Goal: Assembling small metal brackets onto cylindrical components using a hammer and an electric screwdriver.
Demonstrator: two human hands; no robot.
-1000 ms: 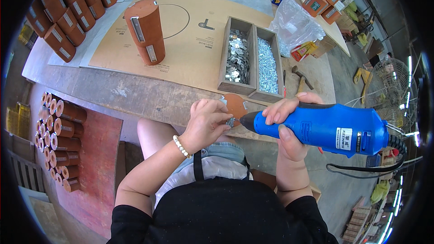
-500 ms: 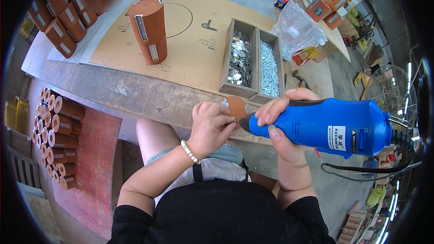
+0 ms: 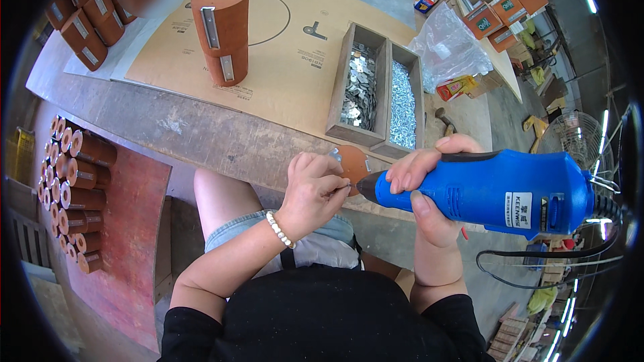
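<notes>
My right hand (image 3: 433, 177) is wrapped round a blue electric screwdriver (image 3: 483, 191), held nearly level with its dark nose pointing left. My left hand (image 3: 316, 188), with a beaded bracelet at the wrist, has thumb and fingers pinched together right by that nose. Whatever it pinches is too small to make out. Just beyond the fingers, a reddish-brown cylinder (image 3: 351, 161) with metal pieces on its rim shows at the bench's near edge, partly hidden by my hands and the tool.
Ahead, a two-part wooden box (image 3: 335, 104) holds flat metal pieces and small screws. Two stacked brown cylinders (image 3: 221, 33) stand on a cardboard sheet (image 3: 288, 87). More cylinders (image 3: 84, 194) lie at left on a red board (image 3: 127, 248). A hammer (image 3: 443, 121) lies beside the box.
The whole view has shifted slightly. Both hands and the screwdriver stay close together in much the same pose, with the tool's nose still beside my left fingertips.
</notes>
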